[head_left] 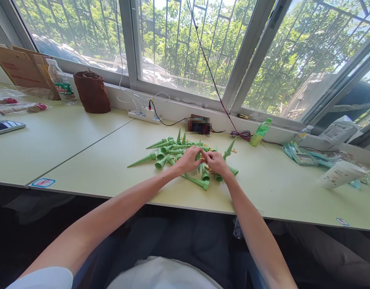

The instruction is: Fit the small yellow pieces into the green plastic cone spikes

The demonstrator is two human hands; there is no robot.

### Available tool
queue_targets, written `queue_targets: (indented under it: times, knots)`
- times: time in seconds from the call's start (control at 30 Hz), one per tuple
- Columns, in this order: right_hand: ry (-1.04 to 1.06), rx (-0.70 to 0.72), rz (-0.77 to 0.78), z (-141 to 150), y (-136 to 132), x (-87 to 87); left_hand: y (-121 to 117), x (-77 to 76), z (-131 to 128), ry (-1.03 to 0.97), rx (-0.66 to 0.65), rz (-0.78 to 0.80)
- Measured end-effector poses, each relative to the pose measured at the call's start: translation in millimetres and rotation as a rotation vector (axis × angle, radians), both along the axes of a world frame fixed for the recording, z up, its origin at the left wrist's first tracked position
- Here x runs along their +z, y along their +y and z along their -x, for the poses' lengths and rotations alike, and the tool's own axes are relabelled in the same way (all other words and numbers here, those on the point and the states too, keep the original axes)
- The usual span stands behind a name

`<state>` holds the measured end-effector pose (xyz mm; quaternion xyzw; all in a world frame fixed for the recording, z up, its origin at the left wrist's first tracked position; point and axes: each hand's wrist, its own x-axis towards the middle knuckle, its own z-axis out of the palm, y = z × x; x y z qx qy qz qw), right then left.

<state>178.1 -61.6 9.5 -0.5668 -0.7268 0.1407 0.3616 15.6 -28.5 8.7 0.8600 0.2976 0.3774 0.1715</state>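
Numerous green plastic cone-shaped watering spikes (143, 159) lie in a loose heap on the table, with small yellow pieces (233, 151) among them. Over the heap, my left hand (189, 159) is closed around a green spike (199, 165) that points downward. My right hand (216, 162) meets it at the fingertips, its fingers pinched together at the spike's upper part. Whatever those right fingers grip is too small and hidden to make out. One spike (197, 181) lies just in front of my hands, and another (230, 148) stands tilted beyond my right hand.
Along the window side are a power strip (144, 115), a brown bag (91, 91), a water bottle (62, 84) and a green bottle (261, 132). A white cup (343, 175) and plastic packets (299, 153) lie at right. A phone (7, 127) rests at far left.
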Motion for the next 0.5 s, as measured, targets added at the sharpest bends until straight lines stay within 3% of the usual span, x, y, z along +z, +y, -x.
queue_targets:
  times: [0.5]
  knots:
    - [-0.021,0.0,0.012,-1.1,0.2,-0.1,0.2,-0.3,-0.6,0.012,0.003,-0.003]
